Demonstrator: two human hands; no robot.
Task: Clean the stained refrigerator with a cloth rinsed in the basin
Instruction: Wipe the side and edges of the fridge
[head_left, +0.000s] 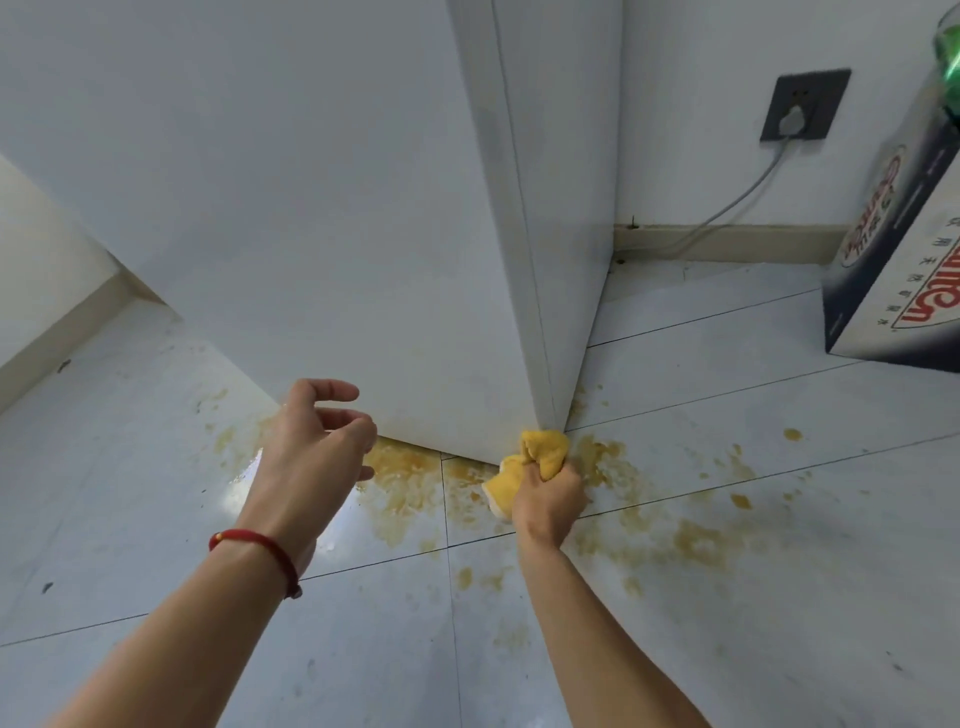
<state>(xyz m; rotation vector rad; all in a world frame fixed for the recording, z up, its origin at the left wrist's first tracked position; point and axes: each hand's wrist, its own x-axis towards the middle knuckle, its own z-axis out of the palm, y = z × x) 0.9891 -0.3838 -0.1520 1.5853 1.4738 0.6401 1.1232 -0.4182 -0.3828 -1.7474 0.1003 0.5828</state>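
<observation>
The white refrigerator (322, 208) fills the upper middle of the head view, seen from above down to its base. My right hand (548, 501) grips a bunched yellow cloth (540, 452) and holds it against the refrigerator's bottom front corner. My left hand (317, 441) hovers in front of the lower edge of the door, fingers loosely curled and holding nothing. A red cord bracelet sits on that wrist. The basin is not in view.
Yellow-brown stains (405, 483) spread over the pale floor tiles under and around the refrigerator's base. A printed cardboard box (893, 270) stands at the right with a green bottle on top. A wall socket (802, 106) with a grey cable is behind.
</observation>
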